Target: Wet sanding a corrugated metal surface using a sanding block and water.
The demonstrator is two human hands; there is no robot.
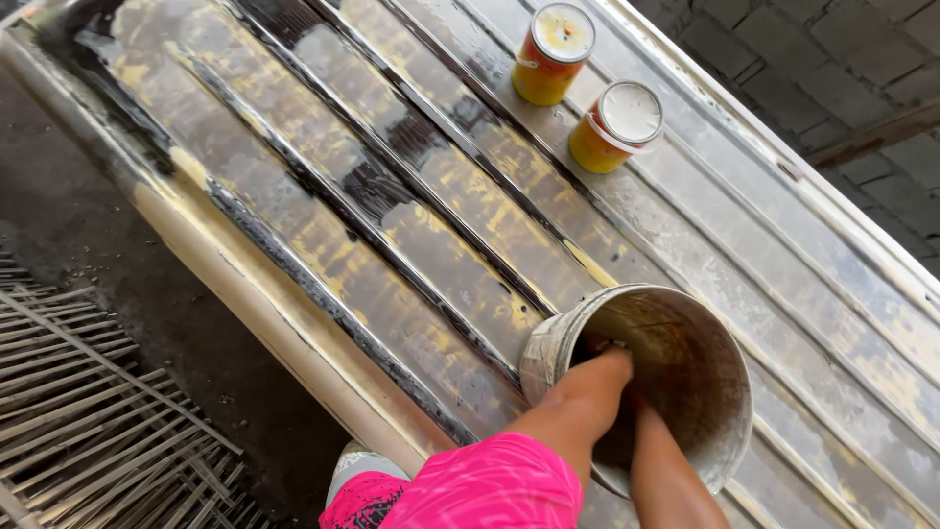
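Both hands (609, 364) are plunged into a grimy bucket (725, 411), set close on the ribbed panel (411, 225). Their grip cannot be told. Two lidded tins (587, 83) are parked well apart.

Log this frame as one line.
left hand: inside dirty grey round bucket | right hand: inside same bucket, grip hidden | bucket: on ribbed metal panel | two orange cans: untouched
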